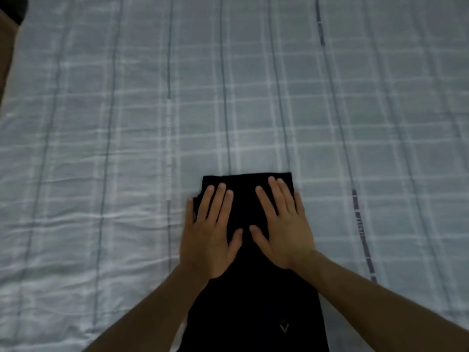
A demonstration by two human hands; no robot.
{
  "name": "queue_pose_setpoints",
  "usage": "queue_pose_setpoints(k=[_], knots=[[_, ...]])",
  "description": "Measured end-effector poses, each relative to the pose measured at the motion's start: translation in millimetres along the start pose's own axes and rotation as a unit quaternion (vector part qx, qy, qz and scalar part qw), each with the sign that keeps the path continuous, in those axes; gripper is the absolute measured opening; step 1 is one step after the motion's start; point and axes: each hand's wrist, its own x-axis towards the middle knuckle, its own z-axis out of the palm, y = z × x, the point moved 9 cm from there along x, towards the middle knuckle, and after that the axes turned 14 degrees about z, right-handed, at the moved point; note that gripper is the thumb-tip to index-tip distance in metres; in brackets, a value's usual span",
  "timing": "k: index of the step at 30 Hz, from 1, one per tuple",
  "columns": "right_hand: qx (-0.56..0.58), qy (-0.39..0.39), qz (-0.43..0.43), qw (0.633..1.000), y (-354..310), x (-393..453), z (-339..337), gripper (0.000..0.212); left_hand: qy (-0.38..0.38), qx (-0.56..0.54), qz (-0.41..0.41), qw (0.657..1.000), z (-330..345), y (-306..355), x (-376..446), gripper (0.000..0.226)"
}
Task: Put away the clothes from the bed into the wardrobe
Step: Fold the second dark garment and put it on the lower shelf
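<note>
Pressing flat, straight fingers (220,199) of both hands hold the black garment (247,288); open bed (101,148) surrounds it.

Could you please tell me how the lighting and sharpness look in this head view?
Head view: dim and soft overall; the black garment shows almost no fold detail; the sheet's stripes bow from wide-angle distortion; both the left hand and right hand are evenly lit, without glare.

Dark rounded shape (15,8) at top left corner, too dim to identify, brown surface (5,54) beneath it
</note>
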Motion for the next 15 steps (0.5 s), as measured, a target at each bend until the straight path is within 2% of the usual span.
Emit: queue_pose_setpoints(k=[7, 11, 13, 15], knots=[[0.023, 0.022, -0.01, 0.999, 2, -5, -1, 0.077, -0.005, 0.039, -0.012, 0.999, 2, 2, -6, 0.075], [0.01, -0.011, 0.02, 1.0, 0, -13, -9, 0.076, -0.054, 0.082, -0.054, 0.994, -5, 13, -12, 0.073], [0.024, -0.021, 0.033, 0.999, -8, -42, -10, 0.074, -0.047, 0.071, -0.045, 0.995, -2, 30, -31, 0.071], [0.041, -0.012, 0.01, 0.999, -17, -94, -7, 0.073, -0.031, 0.049, -0.013, 0.998, 5, 55, -69, 0.07]])
